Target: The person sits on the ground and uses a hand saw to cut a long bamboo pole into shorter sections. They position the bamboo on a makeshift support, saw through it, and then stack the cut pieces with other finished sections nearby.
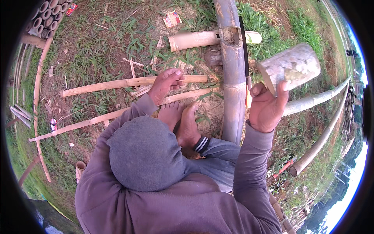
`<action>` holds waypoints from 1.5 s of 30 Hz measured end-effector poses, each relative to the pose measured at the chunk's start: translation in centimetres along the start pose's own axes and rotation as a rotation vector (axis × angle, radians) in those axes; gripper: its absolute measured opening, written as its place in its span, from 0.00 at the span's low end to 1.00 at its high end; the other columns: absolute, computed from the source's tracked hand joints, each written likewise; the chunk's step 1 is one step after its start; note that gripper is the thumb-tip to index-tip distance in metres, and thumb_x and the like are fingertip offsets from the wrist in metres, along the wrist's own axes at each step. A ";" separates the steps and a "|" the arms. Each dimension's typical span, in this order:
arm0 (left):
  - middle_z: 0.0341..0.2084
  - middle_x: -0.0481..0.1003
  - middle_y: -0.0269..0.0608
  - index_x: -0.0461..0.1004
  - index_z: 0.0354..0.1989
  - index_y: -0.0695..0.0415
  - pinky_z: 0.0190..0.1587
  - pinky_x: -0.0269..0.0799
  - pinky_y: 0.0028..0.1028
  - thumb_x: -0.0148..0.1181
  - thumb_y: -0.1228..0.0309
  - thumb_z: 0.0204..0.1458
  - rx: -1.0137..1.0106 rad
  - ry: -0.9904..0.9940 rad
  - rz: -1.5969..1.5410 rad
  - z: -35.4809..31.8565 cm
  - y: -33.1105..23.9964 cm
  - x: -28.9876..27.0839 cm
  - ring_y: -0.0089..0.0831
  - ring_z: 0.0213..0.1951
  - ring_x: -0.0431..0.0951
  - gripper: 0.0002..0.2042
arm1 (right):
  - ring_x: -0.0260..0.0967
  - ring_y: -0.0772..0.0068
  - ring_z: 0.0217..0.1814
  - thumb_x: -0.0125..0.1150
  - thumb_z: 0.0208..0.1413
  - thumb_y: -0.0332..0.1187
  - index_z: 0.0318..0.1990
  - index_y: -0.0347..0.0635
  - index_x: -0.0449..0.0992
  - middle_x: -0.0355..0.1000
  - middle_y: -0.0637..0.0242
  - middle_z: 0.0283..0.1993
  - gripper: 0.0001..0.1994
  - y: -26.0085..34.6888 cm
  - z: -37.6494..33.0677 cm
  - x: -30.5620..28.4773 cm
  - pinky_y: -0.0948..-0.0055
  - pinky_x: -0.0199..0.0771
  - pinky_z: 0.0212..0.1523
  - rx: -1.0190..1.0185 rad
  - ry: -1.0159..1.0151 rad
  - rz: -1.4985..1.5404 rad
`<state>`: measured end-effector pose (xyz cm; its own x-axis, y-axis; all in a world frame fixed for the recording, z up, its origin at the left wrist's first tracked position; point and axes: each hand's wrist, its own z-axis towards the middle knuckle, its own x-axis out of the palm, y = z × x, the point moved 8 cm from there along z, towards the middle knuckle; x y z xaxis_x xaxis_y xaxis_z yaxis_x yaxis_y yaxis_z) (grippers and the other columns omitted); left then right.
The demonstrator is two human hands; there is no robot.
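Observation:
My left hand (165, 84) is raised in front of my bent knee, above two split bamboo strips (128, 82) on the ground. Its fingers curl loosely, with a gap to the thumb, and I see nothing in them. My right hand (268, 107) is turned palm up with the thumb apart from the bent fingers. It appears to hold nothing. Beside those fingers is the orange handle of a knife (248, 95), whose dark blade lies along a thick bamboo pole (233, 105). A short round log (290, 68) is just beyond my right thumb.
Across the thick pole, a pale bamboo tube (196, 40) passes through a cut hole. Stacked bamboo tubes (46, 19) are at the far left. Long poles (321, 134) lie at the right. My bare feet (187, 121) are by the pole, among grass and wood scraps.

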<state>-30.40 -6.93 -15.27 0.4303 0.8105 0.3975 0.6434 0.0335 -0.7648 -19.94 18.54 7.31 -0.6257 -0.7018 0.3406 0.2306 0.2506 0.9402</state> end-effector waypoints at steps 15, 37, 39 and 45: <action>0.65 0.68 0.47 0.58 0.75 0.60 0.70 0.62 0.40 0.78 0.53 0.50 0.167 0.394 0.302 -0.3 -2.1 5.2 0.38 0.66 0.68 0.48 | 0.77 0.57 0.56 0.79 0.52 0.41 0.66 0.31 0.63 0.75 0.55 0.58 0.40 -15.0 -8.5 -4.4 0.61 0.78 0.56 0.364 0.230 -0.567; 0.64 0.65 0.53 0.53 0.74 0.59 0.62 0.74 0.40 0.70 0.79 0.52 0.387 -0.231 0.502 -1.8 -5.7 -5.1 0.42 0.59 0.73 0.42 | 0.71 0.38 0.66 0.61 0.59 0.52 0.65 0.35 0.69 0.73 0.37 0.62 0.34 -9.7 -48.4 -59.5 0.53 0.71 0.68 1.180 -1.051 -1.291; 0.63 0.66 0.52 0.55 0.73 0.60 0.60 0.74 0.39 0.73 0.77 0.50 0.449 -0.267 0.591 -3.5 -5.7 -7.4 0.41 0.58 0.73 0.42 | 0.69 0.36 0.68 0.63 0.59 0.49 0.67 0.33 0.63 0.71 0.38 0.65 0.36 -11.9 -48.6 -57.6 0.51 0.69 0.69 1.305 -1.038 -1.243; 0.55 0.71 0.49 0.59 0.66 0.62 0.60 0.72 0.36 0.84 0.71 0.37 0.550 -0.382 0.901 -3.1 -7.5 -2.3 0.36 0.57 0.74 0.46 | 0.74 0.41 0.65 0.76 0.45 0.50 0.68 0.31 0.65 0.73 0.39 0.64 0.46 -14.1 -52.6 -59.9 0.54 0.72 0.67 1.009 -0.975 -1.174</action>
<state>-34.26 -10.86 -8.83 0.3142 0.7922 -0.5231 -0.2120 -0.4786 -0.8521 53.45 21.97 -26.60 -0.3597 -0.2890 -0.8872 -0.8513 0.4909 0.1852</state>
